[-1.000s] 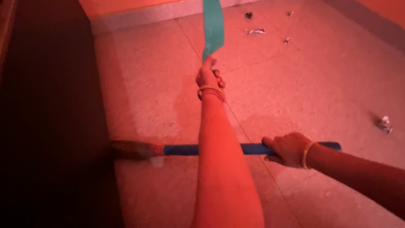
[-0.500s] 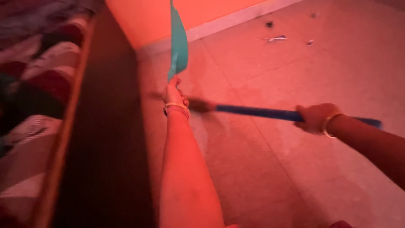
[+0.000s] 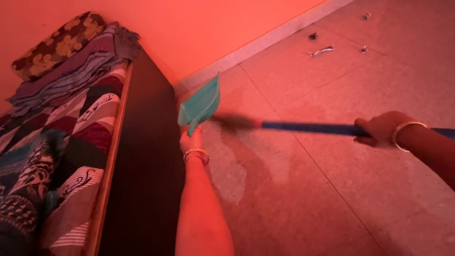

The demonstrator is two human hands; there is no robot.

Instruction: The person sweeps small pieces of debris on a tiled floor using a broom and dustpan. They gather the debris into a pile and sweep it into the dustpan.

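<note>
Teal plastic, smooth and scoop-shaped, made up the dustpan (image 3: 201, 103) that the left hand (image 3: 191, 141) gripped by its short handle, fingers wrapped fully round it, the pan tilted up on edge just beside the dark wooden side of the bed (image 3: 142, 156). A thin metal bangle (image 3: 196, 153) circled that wrist. The right hand (image 3: 380, 128), also bangled, was closed round the blue handle of a broom (image 3: 308, 127); the long straight shaft ran level across the floor toward the dustpan, its bristled head blurred just past the pan's lip. Speckled stone tiles (image 3: 332, 189) with thin joints covered the floor, and small scraps of litter (image 3: 322, 50) lay well apart near the pale skirting. On the bed lay a patchwork quilt (image 3: 71, 137) and folded blankets (image 3: 71, 71).
</note>
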